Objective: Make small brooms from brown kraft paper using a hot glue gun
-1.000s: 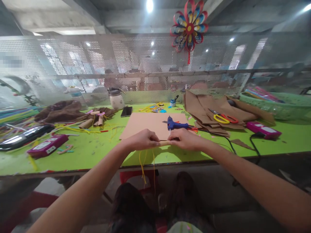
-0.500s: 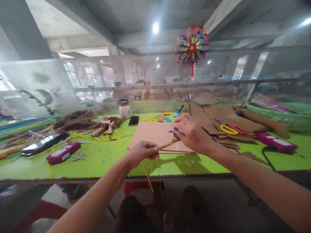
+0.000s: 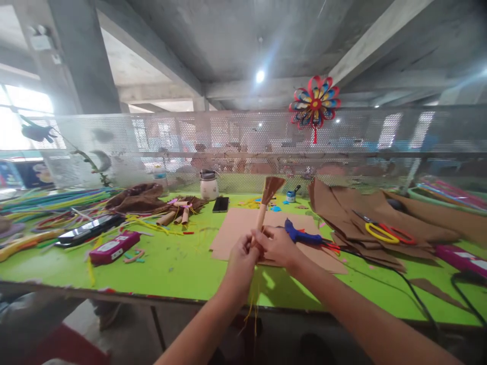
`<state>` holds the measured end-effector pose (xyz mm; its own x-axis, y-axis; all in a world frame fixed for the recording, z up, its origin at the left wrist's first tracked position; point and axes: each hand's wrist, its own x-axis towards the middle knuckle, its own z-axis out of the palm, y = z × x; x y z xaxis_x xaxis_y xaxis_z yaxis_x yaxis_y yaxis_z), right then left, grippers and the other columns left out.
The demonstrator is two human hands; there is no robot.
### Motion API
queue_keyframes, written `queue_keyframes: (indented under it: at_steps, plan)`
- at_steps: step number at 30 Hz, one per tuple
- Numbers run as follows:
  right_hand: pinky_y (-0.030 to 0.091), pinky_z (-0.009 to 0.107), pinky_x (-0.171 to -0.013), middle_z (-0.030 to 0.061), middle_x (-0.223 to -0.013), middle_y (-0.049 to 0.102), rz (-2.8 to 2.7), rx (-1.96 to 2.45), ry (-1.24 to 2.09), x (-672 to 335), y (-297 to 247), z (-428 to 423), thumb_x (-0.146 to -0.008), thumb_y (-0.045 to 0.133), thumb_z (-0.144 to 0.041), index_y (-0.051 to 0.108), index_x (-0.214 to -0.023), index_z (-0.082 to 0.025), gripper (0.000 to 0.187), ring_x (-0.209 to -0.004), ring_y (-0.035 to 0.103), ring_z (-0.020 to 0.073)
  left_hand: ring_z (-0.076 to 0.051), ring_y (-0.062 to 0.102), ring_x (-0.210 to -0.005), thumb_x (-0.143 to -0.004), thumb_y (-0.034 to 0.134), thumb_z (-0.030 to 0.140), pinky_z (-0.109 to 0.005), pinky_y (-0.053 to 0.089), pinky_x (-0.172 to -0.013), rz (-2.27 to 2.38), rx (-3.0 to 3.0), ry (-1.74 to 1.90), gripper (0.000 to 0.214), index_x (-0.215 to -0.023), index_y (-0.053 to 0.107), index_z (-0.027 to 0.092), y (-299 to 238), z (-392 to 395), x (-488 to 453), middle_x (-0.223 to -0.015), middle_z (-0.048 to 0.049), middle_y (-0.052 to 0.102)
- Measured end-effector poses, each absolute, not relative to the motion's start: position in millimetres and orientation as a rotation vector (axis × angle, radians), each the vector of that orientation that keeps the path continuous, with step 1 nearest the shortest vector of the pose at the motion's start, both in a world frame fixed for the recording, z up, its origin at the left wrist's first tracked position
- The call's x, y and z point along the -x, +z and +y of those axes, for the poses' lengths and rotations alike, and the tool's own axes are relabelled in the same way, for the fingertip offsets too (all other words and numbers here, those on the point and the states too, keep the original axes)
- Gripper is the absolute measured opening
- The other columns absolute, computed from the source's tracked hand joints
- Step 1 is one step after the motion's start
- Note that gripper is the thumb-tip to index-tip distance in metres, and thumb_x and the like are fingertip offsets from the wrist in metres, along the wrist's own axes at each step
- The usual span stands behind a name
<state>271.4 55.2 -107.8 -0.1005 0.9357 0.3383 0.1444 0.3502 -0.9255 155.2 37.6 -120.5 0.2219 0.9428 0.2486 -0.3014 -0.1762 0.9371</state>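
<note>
Presently, item one: rolled paper stick (image 3: 261,217) with brown fringed head (image 3: 272,186), standing nearly upright over the cardboard sheet (image 3: 232,230), its lower end enclosed where both my hands meet. Left hand (image 3: 243,257): grip closed tight on the stick's base, yellow strands (image 3: 251,310) trailing below the worktop (image 3: 171,263) edge; right hand (image 3: 277,247): grip narrow, fingers curled on the same base, touching the left. Adjacent: blue glue gun (image 3: 302,235) just right of my right hand, on the cardboard; scissors (image 3: 366,224) well apart on brown paper sheets (image 3: 335,203).
</note>
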Motion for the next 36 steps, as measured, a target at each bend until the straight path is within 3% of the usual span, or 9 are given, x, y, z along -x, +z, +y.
queue_keyframes:
  at_steps: [5, 14, 19, 23, 31, 36]
  plan:
    - [0.042, 0.025, -0.05, 0.0015, -0.063, 0.058, -1.49, 1.006, 0.979, -258, -115, 56, -0.077, 0.057, -0.053, 0.057, -0.071, -0.015, 0.038, -0.055, 0.05, 0.0129, -0.016, 0.059, -0.083, -0.075, 0.062, 0.028, -0.025, 0.045, -0.073, 0.619, -1.125, 1.357, 0.023, -0.094, 0.056, 0.016, -126, 38, -166, -0.086, -0.0023, 0.063]
    - [0.043, 0.026, -0.058, 0.0063, -0.074, 0.062, -1.623, 1.018, 0.937, -263, -115, 55, -0.082, 0.054, -0.047, 0.06, -0.078, -0.014, 0.034, -0.068, 0.055, 0.0166, -0.014, 0.056, -0.076, -0.071, 0.063, 0.019, -0.023, 0.044, -0.068, 0.646, -1.125, 1.36, 0.019, -0.088, 0.056, 0.016, -128, 33, -160, -0.078, 0.0005, 0.06]
    - [0.043, 0.025, -0.058, 0.0055, -0.078, 0.061, -1.679, 0.976, 0.888, -267, -116, 51, -0.086, 0.049, -0.05, 0.06, -0.082, -0.014, 0.038, -0.072, 0.053, 0.0161, -0.017, 0.06, -0.085, -0.075, 0.066, 0.025, -0.024, 0.046, -0.072, 0.578, -1.125, 1.248, 0.024, -0.096, 0.063, 0.015, -125, 32, -149, -0.092, -0.0054, 0.066]
    - [0.044, 0.025, -0.06, 0.0039, -0.077, 0.06, -1.682, 0.898, 1.002, -268, -116, 49, -0.085, 0.05, -0.053, 0.06, -0.082, -0.014, 0.041, -0.071, 0.054, 0.0152, -0.017, 0.063, -0.079, -0.073, 0.073, 0.03, -0.026, 0.048, -0.072, 0.567, -1.121, 1.193, 0.028, -0.095, 0.067, 0.014, -126, 33, -141, -0.088, -0.0063, 0.069]
    - [0.047, 0.023, -0.051, 0.0018, -0.073, 0.059, -1.574, 0.87, 1.048, -269, -112, 41, -0.078, 0.063, -0.05, 0.062, -0.09, -0.015, 0.038, -0.061, 0.056, 0.0134, -0.016, 0.065, -0.076, -0.075, 0.073, 0.027, -0.027, 0.053, -0.07, 0.467, -0.968, 1.113, 0.027, -0.099, 0.069, 0.015, -121, 22, -138, -0.09, -0.0073, 0.07]
    - [0.05, 0.028, -0.059, 0.0034, -0.08, 0.062, -1.467, 0.73, 1.099, -277, -107, 41, -0.084, 0.055, -0.052, 0.065, -0.102, -0.018, 0.039, -0.067, 0.058, 0.015, -0.022, 0.067, -0.088, -0.08, 0.067, 0.022, -0.027, 0.055, -0.068, 0.468, -0.968, 1.07, 0.026, -0.105, 0.067, 0.013, -118, 18, -133, -0.098, -0.0115, 0.07]
